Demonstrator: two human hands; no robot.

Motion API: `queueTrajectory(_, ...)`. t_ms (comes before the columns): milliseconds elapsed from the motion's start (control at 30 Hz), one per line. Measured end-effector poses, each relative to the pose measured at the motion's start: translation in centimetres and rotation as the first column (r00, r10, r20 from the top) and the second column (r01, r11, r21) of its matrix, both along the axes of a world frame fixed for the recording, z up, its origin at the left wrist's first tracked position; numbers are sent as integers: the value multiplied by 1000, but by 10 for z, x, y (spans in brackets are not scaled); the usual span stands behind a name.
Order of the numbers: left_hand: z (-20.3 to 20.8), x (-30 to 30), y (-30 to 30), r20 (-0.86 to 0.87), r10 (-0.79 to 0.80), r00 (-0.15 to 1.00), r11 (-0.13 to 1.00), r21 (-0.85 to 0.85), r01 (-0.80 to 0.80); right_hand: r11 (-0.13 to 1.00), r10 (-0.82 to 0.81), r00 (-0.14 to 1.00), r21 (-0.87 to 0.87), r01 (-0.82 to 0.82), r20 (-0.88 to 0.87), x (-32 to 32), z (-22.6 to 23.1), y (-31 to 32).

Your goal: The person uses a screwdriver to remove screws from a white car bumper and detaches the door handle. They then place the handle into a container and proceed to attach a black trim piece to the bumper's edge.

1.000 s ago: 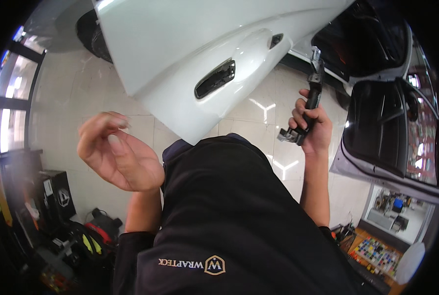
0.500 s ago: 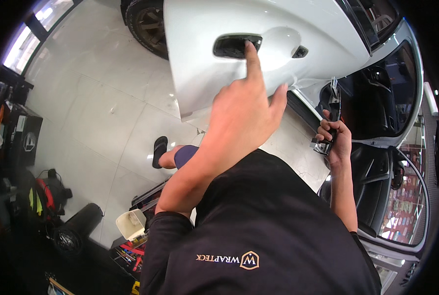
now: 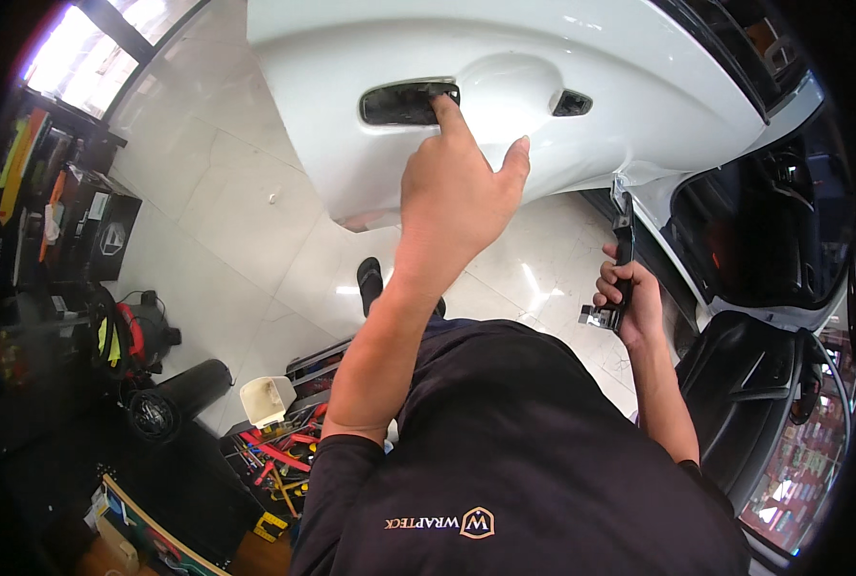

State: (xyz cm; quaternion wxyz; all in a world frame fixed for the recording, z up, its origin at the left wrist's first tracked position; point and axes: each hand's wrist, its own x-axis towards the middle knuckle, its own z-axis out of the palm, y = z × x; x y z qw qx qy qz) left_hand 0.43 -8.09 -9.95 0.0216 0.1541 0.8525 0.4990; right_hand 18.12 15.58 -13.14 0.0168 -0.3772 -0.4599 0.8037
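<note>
Left hand (image 3: pixel 457 197), thumb wide, has its index tip obscured at a dark recess (image 3: pixel 395 104); right hand (image 3: pixel 641 305) clasps a half-hidden bar (image 3: pixel 625 236).

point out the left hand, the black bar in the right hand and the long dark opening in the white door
left hand (image 3: pixel 457 195): head view, back of the hand
black bar (image 3: pixel 626 244): head view, middle of its shaft
long dark opening (image 3: pixel 401 105): head view, its middle
</note>
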Motion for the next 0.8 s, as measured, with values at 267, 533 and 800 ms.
queueTrajectory(267, 5, 3, 10, 0, 159, 987, 984, 83, -158, 999, -4, 1000, -32, 5, 18, 20, -16, 10)
queueTrajectory(533, 10, 2, 15, -17, 303, 953, 953, -25, -303, 992, -94, 995, -82, 95, 17, 36, -36, 23)
queueTrajectory(800, -15, 0, 20, 80, 292, 953, 865, 404, -299, 990, -115, 993, -82, 117, 26, 39, -45, 27)
